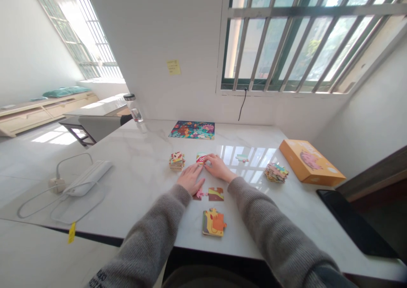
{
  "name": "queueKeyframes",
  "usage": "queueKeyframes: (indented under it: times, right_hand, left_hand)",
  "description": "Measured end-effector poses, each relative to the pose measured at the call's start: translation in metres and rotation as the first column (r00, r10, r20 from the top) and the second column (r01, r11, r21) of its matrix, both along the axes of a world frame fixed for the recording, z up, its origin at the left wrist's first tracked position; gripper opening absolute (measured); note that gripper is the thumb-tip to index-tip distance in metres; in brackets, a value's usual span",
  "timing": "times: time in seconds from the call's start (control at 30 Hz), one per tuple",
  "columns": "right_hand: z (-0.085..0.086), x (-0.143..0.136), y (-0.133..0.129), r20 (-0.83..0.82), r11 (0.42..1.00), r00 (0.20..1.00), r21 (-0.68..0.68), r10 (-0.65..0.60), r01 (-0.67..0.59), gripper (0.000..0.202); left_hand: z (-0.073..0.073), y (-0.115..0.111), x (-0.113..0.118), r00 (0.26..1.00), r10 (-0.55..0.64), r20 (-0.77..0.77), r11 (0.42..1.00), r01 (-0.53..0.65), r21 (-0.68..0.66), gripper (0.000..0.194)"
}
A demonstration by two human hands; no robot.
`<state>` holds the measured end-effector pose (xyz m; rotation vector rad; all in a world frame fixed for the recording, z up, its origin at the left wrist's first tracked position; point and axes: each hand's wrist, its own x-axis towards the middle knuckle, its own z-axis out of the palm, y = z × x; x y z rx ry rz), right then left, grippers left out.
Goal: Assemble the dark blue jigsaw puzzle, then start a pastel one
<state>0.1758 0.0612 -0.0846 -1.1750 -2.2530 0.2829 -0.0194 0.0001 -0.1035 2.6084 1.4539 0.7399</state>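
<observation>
A small puzzle piece (200, 156) with red, white and green print lies on the white table beyond my fingertips. My right hand (218, 167) has its fingers bent and closed on the near right side of this piece. From the near left, my left hand (190, 178) reaches in with its fingers stretched out and the thumb apart, the fingertips at the piece's near edge. Under and beside my left hand, a pink puzzle piece (199, 194) is partly covered. Right of that lies a brown and yellow puzzle piece (216, 194). Closer to me is a stack of yellow and orange pieces (213, 222).
Stacked puzzle pieces stand at left (177, 161) and right (276, 173); a single pale green piece (242, 157) lies between. A colourful picture sheet (192, 130), orange box (310, 162), black phone-like slab (356, 224), bottle (134, 108) and white power strip (89, 178) with cables surround them.
</observation>
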Motion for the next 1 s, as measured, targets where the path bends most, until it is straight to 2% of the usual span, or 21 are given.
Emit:
queueKeyframes:
  times: [0.13,0.27,0.43,0.7,0.8,1.0]
  right_hand:
    - [0.002,0.003,0.004,-0.022,1.000,0.999,0.020,0.024,-0.023,0.024]
    - [0.004,0.002,0.009,0.067,1.000,0.998,0.021,-0.013,0.011,0.027]
    - [0.005,-0.006,0.019,0.152,1.000,0.988,-0.005,-0.026,0.027,0.043]
    - [0.008,-0.006,0.029,0.268,0.998,0.962,-0.038,0.048,-0.039,0.050]
    - [0.009,-0.007,0.027,0.289,0.999,0.957,-0.038,0.038,-0.028,0.048]
    - [0.011,-0.002,0.017,0.306,0.999,0.951,-0.046,0.030,-0.017,0.041]
  left_hand:
    - [0.000,0.003,0.001,0.999,0.033,-0.030,0.999,-0.032,0.009,0.057]
    - [-0.003,0.004,0.003,0.999,0.035,-0.018,0.999,-0.035,0.026,0.052]
    - [-0.003,0.003,0.005,0.997,0.076,-0.022,0.997,-0.076,0.004,0.051]
    - [-0.002,0.002,0.004,0.995,0.085,-0.047,0.996,-0.084,0.032,0.049]
    - [0.003,0.000,0.004,0.991,0.101,-0.089,0.995,-0.100,0.014,0.051]
    - [0.020,-0.008,0.008,0.975,0.118,-0.190,0.987,-0.136,-0.086,0.051]
